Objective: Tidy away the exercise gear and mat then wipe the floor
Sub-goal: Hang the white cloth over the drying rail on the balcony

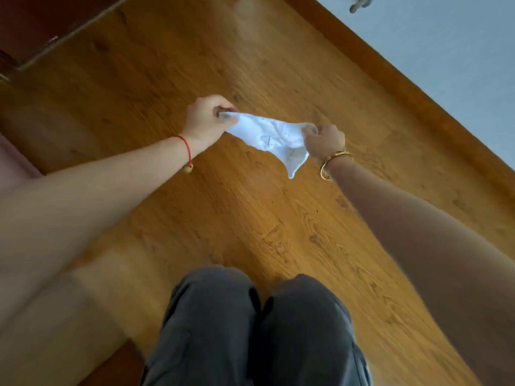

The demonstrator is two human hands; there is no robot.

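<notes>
At far left, a dark red piece of furniture (28,20) borders the wooden floor (156,79). A pinkish surface shows at the frame edge below it; what it is cannot be told. No exercise gear and no mat appear anywhere in view.

Moving right, the left hand (207,121) is held out over the floor, with a red string bracelet (184,147) at the wrist. Its fingers are curled in and pinch one end of a white cloth (269,136). The cloth is spread between the two hands, clear of the floor, with a loose corner drooping at its lower right. Faint dark marks show on the fabric.

The right hand (324,142), a gold bangle (333,162) at its wrist, grips the opposite end, fingers closed round the fabric. Neither hand has hold of anything else.

Below centre, legs in dark grey trousers (250,330) stand on the boards. At far right, a pale wall (446,65) meets the floor along a wooden skirting.

Assessment: with no gear visible, the tidying part appears finished or lies out of frame. The step in hand is judged to be the floor wipe, at its preparation stage, with the cloth being opened out or folded before use. The next move calls for gathering the cloth into a flat pad under one palm, bending low, and bringing it down onto the boards ahead of the feet.
</notes>
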